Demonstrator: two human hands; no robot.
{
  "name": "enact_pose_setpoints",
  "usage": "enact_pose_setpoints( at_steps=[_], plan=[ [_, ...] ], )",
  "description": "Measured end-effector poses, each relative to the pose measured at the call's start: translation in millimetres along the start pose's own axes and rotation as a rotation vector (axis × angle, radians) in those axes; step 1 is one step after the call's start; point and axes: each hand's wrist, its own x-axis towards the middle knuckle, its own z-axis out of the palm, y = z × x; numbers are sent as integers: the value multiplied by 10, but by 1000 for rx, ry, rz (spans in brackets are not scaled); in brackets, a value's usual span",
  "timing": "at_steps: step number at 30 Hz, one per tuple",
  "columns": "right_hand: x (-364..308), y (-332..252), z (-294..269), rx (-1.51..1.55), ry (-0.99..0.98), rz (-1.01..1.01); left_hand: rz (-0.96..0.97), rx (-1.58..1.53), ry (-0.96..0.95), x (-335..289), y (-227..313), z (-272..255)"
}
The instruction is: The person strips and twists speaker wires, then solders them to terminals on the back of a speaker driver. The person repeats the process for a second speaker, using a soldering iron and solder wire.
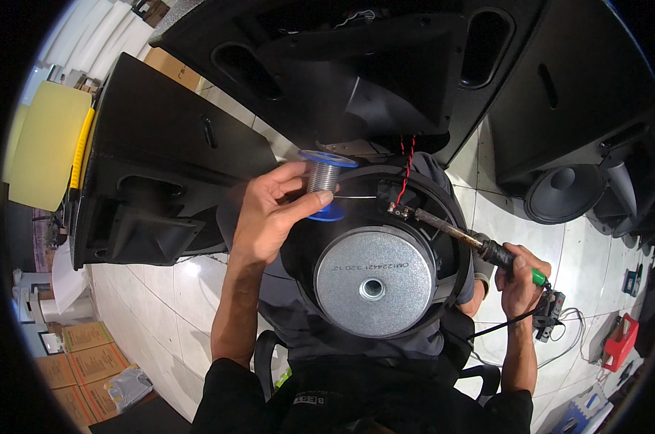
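A large speaker driver point(374, 286) lies magnet side up across my lap, its black frame around a silver magnet. My left hand point(273, 206) grips a blue-flanged spool of solder wire point(323, 178) between thumb and fingers. From the spool a strand of solder point(356, 197) points right, toward the terminal point(398, 210) on the driver's frame. My right hand point(521, 281) is closed around the black and green handle of a soldering iron point(487, 251), whose tip is at the terminal. Twisted red and black wires point(408, 168) run from the terminal up toward a speaker cabinet.
Black speaker cabinets stand at the far side point(306, 65), at the left point(154, 166) and at the right point(581, 108). The iron's cord point(497, 330) trails beside my right wrist. Cardboard boxes point(89, 362) are stacked at lower left; a red case point(620, 343) sits at lower right.
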Motion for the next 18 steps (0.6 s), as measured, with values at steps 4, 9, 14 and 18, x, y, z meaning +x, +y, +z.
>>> enact_pose_setpoints(
  at_steps=[4, 9, 14, 18],
  plan=[
    [-8, 36, -6, 43, 41, 90, -19, -5, -5, -6, 18, 12],
    [14, -7, 78, 123, 121, 101, -4, -12, -11, 5, -17, 18],
    [61, -42, 76, 62, 69, 99, -25, 16, -27, 16, -12, 52],
    [97, -82, 101, 46, 38, 81, -32, 15, -64, 79, -21, 74]
  ],
)
